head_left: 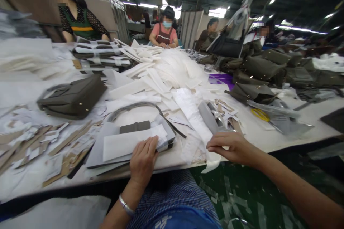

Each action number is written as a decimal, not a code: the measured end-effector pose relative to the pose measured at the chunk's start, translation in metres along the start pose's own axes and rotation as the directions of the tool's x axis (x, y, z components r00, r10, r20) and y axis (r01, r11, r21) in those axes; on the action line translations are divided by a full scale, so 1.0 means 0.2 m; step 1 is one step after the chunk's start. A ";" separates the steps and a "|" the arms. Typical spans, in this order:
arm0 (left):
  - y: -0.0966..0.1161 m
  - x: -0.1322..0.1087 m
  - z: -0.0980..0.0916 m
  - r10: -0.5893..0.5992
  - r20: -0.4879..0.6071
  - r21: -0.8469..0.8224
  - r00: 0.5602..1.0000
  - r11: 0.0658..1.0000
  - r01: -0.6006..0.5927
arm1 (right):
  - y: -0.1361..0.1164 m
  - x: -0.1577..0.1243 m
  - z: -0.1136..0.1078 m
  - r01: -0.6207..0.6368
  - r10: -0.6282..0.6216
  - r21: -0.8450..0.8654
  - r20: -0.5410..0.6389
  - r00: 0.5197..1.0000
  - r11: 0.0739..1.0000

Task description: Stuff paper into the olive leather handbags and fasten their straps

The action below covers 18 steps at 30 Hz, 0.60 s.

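Note:
My left hand (143, 159) is closed over the near right part of a white foam sheet (118, 147), its thumb hidden. The sheet lies on a flat grey bag panel (97, 148) beside a dark grey piece (135, 126). A dark curved strap (126, 108) arches behind them. Near the table's front edge my right hand (231, 146) hovers with fingertips and thumb pinched together; whatever is between them is too small to make out. Just beyond it stands a grey tape dispenser (209, 116). White tissue paper (192, 112) runs alongside the dispenser.
A finished-looking dark olive handbag (73, 96) sits at left, above cardboard and paper scraps (34, 146). White foam sheets (166, 68) are heaped mid-table. Yellow-handled scissors (260, 115) and piled olive bags (271, 68) lie right. Several people, including one in an apron (164, 35), are beyond.

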State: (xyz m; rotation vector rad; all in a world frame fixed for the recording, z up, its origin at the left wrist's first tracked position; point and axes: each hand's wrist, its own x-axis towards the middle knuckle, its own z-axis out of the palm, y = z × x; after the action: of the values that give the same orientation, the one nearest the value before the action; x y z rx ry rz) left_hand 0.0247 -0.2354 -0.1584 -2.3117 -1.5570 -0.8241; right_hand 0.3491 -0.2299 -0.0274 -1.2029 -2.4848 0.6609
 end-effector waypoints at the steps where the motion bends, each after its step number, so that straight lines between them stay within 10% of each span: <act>1: 0.00 0.00 0.00 -0.010 0.003 -0.001 1.000 1.000 0.010 | -0.03 0.10 0.00 0.075 -0.074 -0.013 0.054 0.996 0.997; 10: 0.02 0.02 0.00 -0.033 -0.028 -0.043 0.999 0.999 0.032 | -0.12 0.86 0.12 0.492 -0.433 -0.093 0.355 0.829 0.866; 18: 0.02 0.01 0.02 -0.022 -0.086 -0.033 0.996 0.999 0.019 | -0.11 1.19 0.30 0.544 -0.349 -0.195 0.584 0.733 0.816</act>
State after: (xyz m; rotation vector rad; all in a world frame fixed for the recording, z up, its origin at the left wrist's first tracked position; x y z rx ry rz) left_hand 0.0302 -0.2334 -0.1608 -2.2538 -1.5450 -0.9475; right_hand 0.1636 -0.0681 -0.0497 -0.4614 -3.3129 0.4475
